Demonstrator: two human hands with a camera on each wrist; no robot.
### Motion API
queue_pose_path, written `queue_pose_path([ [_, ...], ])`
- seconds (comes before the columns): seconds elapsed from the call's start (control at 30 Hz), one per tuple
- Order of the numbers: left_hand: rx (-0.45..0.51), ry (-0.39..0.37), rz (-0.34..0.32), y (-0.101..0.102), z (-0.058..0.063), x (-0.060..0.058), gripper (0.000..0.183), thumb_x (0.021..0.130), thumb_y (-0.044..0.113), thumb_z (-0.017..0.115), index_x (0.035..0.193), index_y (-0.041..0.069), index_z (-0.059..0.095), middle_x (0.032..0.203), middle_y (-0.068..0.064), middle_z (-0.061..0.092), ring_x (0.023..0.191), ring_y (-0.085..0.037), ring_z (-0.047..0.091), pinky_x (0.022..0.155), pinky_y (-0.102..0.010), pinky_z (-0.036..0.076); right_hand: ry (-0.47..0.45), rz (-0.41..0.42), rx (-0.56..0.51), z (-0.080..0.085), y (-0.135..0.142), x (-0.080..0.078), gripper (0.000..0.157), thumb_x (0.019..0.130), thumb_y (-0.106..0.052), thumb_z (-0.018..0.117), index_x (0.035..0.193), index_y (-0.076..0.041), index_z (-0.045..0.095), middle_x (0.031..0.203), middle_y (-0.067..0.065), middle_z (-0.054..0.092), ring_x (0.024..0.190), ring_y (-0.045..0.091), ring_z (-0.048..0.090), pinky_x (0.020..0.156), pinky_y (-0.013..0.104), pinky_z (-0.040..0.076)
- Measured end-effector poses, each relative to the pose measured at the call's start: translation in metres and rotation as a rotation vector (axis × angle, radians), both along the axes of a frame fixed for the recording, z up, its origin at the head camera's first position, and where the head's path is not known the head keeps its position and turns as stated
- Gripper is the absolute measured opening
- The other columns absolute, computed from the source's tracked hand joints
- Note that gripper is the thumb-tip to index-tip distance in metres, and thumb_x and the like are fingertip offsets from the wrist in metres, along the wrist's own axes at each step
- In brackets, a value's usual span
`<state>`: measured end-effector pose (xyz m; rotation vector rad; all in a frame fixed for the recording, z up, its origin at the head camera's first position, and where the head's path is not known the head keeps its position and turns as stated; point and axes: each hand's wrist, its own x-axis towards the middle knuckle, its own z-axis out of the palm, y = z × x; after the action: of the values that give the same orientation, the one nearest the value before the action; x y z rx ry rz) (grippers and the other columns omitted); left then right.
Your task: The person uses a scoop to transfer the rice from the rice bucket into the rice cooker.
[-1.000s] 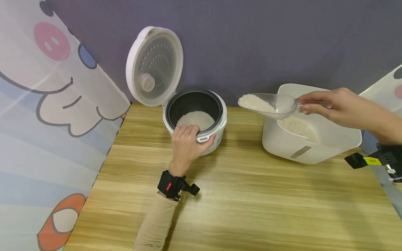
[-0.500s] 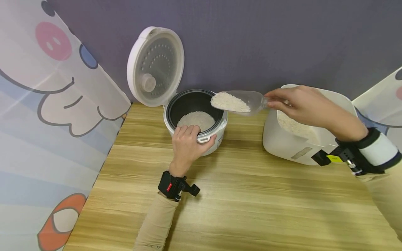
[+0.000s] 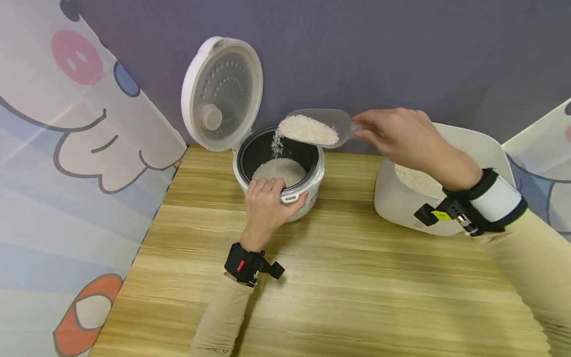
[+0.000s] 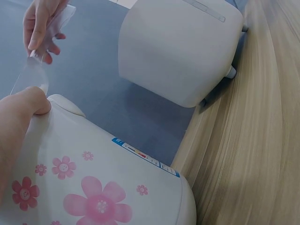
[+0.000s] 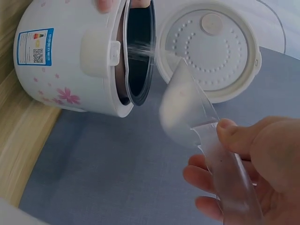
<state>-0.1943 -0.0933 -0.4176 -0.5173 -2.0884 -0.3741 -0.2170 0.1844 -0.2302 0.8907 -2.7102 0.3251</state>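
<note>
My right hand (image 3: 401, 136) pinches the handle of a clear plastic scoop (image 3: 336, 120) heaped with white rice (image 3: 308, 130). The scoop tilts over the rice cooker (image 3: 314, 191), and grains fall from its tip into the dark inner pot (image 3: 254, 148). More rice (image 3: 281, 168) lies at the pot's bottom. With fingers curled over the front rim, my left hand (image 3: 265, 206) grips the cooker, its thumb by the front catch. In the right wrist view the scoop (image 5: 183, 108) points at the pot's mouth, with a blurred stream leaving it.
The cooker's lid (image 3: 223, 94) stands raised at the back left. A white rice bin (image 3: 397, 203) with rice inside stands to the right, partly under my right forearm. Both stand on a wooden table (image 3: 339, 287) against a grey wall (image 3: 348, 59); a cartoon-printed sheet (image 3: 67, 198) hangs at left.
My right hand has carried the scoop leftward from above the bin to over the cooker and tipped it; rice now falls. The left hand stays on the rim.
</note>
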Motion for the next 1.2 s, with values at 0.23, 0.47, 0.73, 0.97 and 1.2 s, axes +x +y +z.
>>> queue_pose_path([
  [0.23, 0.003, 0.003, 0.003, 0.001, 0.0, 0.001, 0.054, 0.085, 0.058, 0.066, 0.066, 0.009, 0.052, 0.059, -0.003, 0.06, 0.056, -0.025, 0.056, 0.06, -0.037, 0.043, 0.03, -0.003, 0.007, -0.005, -0.007, -0.004, 0.029, 0.101, -0.021, 0.067, 0.124, -0.004, 0.07, 0.112, 0.013, 0.076, 0.084, 0.031, 0.074, 0.053, 0.05, 0.051],
  [0.47, 0.003, 0.007, 0.002, 0.002, 0.001, 0.001, 0.054, 0.084, 0.057, 0.067, 0.065, 0.009, 0.051, 0.058, -0.003, 0.059, 0.055, -0.024, 0.055, 0.059, -0.037, 0.042, 0.079, -0.01, 0.0, -0.011, -0.009, -0.004, 0.029, 0.099, -0.02, 0.07, 0.123, -0.003, 0.071, 0.113, 0.014, 0.076, 0.09, 0.033, 0.075, 0.059, 0.054, 0.054],
  [0.73, 0.007, -0.001, 0.003, 0.002, 0.002, 0.002, 0.054, 0.084, 0.057, 0.066, 0.066, 0.009, 0.051, 0.059, -0.003, 0.058, 0.053, -0.023, 0.053, 0.058, -0.037, 0.04, 0.17, 0.019, -0.042, -0.024, -0.012, -0.005, 0.029, 0.098, -0.017, 0.071, 0.12, 0.0, 0.07, 0.109, 0.017, 0.076, 0.087, 0.037, 0.074, 0.064, 0.057, 0.055],
  [0.97, 0.011, 0.0, 0.005, 0.001, 0.002, 0.002, 0.054, 0.085, 0.057, 0.066, 0.065, 0.009, 0.05, 0.058, -0.003, 0.057, 0.053, -0.024, 0.052, 0.058, -0.037, 0.04, 0.302, 0.074, -0.008, -0.035, -0.017, -0.006, 0.029, 0.097, -0.015, 0.071, 0.119, 0.004, 0.069, 0.105, 0.02, 0.075, 0.087, 0.04, 0.073, 0.068, 0.054, 0.056],
  [1.2, 0.006, -0.002, -0.003, 0.002, 0.002, 0.001, 0.054, 0.085, 0.057, 0.067, 0.066, 0.009, 0.051, 0.059, -0.003, 0.058, 0.053, -0.024, 0.053, 0.058, -0.037, 0.04, 0.384, 0.092, 0.047, -0.039, -0.023, -0.006, 0.029, 0.097, -0.014, 0.071, 0.12, 0.004, 0.069, 0.108, 0.019, 0.075, 0.093, 0.039, 0.073, 0.069, 0.05, 0.057],
])
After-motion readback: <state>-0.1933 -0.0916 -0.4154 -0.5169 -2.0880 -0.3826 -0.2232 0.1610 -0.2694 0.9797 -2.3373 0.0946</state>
